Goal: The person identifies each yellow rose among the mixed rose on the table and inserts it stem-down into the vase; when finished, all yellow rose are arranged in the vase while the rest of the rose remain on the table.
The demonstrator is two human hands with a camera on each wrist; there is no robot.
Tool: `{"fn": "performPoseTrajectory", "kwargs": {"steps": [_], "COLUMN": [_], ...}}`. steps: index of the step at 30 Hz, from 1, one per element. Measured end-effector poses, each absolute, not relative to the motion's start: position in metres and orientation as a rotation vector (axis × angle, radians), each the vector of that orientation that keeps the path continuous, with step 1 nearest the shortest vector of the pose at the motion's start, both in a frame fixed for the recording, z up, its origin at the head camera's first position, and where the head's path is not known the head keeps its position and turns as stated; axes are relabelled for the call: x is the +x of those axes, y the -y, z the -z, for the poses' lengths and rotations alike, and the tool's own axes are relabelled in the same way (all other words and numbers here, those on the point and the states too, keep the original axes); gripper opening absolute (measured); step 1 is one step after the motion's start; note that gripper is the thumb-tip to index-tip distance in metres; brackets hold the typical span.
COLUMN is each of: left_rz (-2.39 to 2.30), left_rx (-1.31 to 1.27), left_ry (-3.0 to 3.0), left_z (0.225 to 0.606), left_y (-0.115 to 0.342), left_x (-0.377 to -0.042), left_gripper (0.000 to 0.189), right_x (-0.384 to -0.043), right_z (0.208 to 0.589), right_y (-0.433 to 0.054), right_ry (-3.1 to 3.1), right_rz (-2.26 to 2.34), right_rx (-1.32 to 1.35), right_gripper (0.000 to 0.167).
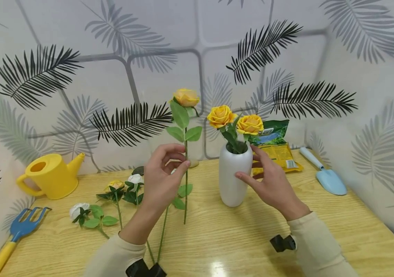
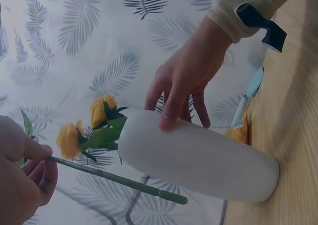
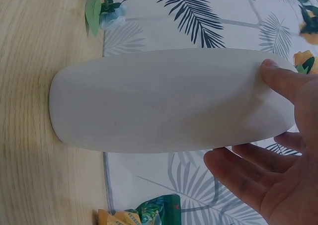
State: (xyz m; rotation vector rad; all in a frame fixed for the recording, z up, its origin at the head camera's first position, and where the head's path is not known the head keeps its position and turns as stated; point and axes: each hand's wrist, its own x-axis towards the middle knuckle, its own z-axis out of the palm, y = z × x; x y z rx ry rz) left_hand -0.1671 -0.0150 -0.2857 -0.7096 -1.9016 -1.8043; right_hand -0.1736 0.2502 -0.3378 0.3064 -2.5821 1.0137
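My left hand (image 1: 163, 175) pinches the green stem (image 2: 119, 179) of a yellow rose (image 1: 185, 97) between thumb and fingers. The rose stands upright, its bloom above the hand and its stem end hanging over the table, left of a white vase (image 1: 231, 181). Two yellow roses (image 1: 221, 116) are in the vase, their lower stems hidden inside. My right hand (image 1: 276, 184) holds the upper part of the vase from the right, thumb on the near side and fingers around the far side. In the right wrist view the vase (image 3: 164, 103) fills the middle.
Left of the vase, white roses (image 1: 78, 211) and a yellow rose (image 1: 115, 185) lie on the wooden table (image 1: 217, 238). A yellow watering can (image 1: 55, 179) and a blue hand fork (image 1: 24, 227) are further left. Behind the right hand are a green-and-yellow packet (image 1: 278, 154) and a light-blue trowel (image 1: 331, 181).
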Motion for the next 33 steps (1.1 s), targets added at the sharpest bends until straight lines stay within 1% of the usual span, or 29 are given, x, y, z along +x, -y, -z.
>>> {"fn": "performPoseTrajectory", "kwargs": {"steps": [9, 14, 23, 33], "left_rz": [1.811, 1.792, 1.760, 1.741], "left_rx": [-0.871, -0.901, -0.883, -0.870], "left_ry": [1.716, 1.636, 1.541, 1.512], "left_z": [0.257, 0.242, 0.224, 0.218], "left_y": [-0.032, -0.050, -0.069, -0.079], "left_x": [-0.180, -0.191, -0.208, -0.220], "left_gripper": [0.031, 0.029, 0.029, 0.027], "right_x": [-0.173, -0.174, -0.175, -0.174], "right_z": [0.337, 0.337, 0.339, 0.339], "right_y": [-0.250, -0.250, -0.251, -0.252], "right_ry": [2.581, 2.596, 2.595, 2.581], "right_rz": [-1.007, -1.012, -1.004, -0.992], "right_rx": [0.319, 0.304, 0.301, 0.307], "right_gripper": [0.085, 0.087, 0.088, 0.087]}}
